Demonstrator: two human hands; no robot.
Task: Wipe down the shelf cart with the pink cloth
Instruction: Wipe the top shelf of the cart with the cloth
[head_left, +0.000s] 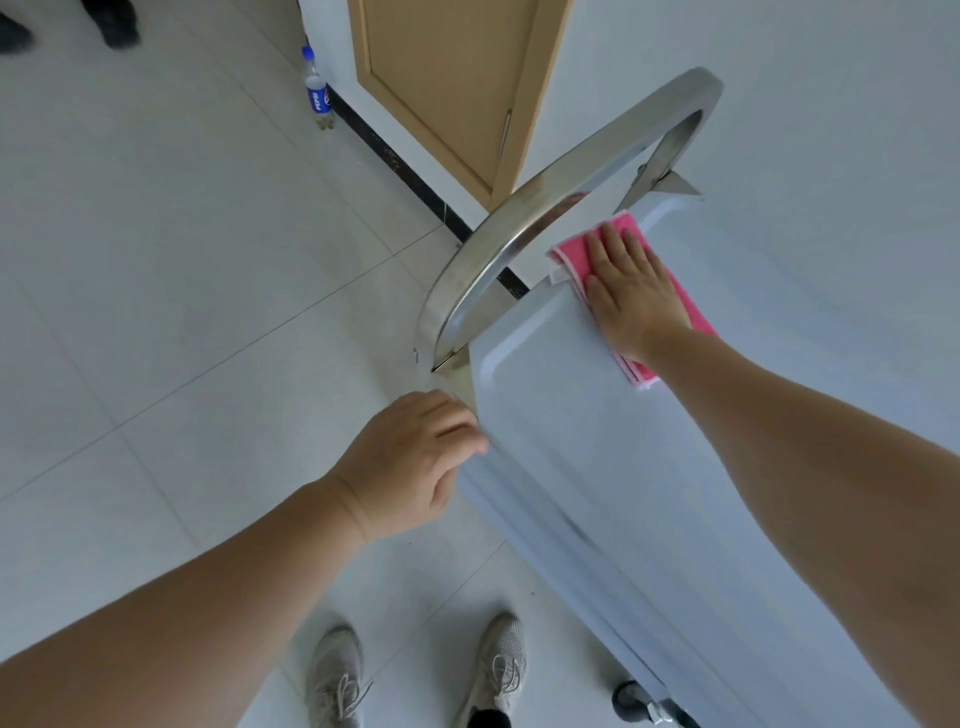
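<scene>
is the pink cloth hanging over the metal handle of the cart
No, the pink cloth lies flat on the cart top under the right hand, beside the handle.

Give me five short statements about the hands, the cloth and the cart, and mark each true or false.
1. The right hand presses flat on the pink cloth. True.
2. The pink cloth lies on the floor. False: it lies on the cart's top shelf, near the handle end.
3. The left hand grips the metal handle. False: it touches the shelf's edge, below the handle.
4. A bottle stands on the floor by the wall. True.
5. A bucket sits on the top shelf. False: only the cloth and hand are there.
</scene>
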